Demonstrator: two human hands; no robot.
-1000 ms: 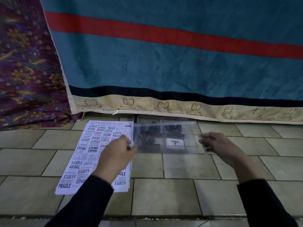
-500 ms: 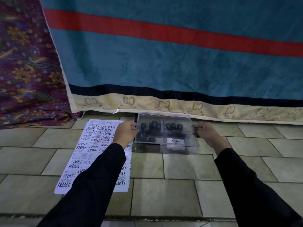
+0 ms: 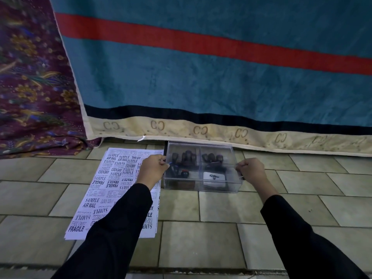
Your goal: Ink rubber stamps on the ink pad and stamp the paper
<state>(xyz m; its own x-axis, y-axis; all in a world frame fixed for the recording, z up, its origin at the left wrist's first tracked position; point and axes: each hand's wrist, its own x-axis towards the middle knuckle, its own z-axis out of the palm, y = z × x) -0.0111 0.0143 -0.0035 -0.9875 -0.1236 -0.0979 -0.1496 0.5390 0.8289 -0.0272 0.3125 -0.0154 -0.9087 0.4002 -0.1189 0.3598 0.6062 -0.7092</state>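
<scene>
Two grips, left hand [image 3: 153, 170] and right hand [image 3: 251, 171], pinch the stamp box [image 3: 199, 187] between them.

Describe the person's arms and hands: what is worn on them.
Both arms are covered by long, plain dark sleeves, the left sleeve and the right sleeve, ending at the wrists. The left hand and the right hand are bare: no gloves, and no ring or watch shows in this view.

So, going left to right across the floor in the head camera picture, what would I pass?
Purple patterned cloth → stamped paper → left hand → clear plastic box, with stamps and ink pad inside → right hand.
</scene>
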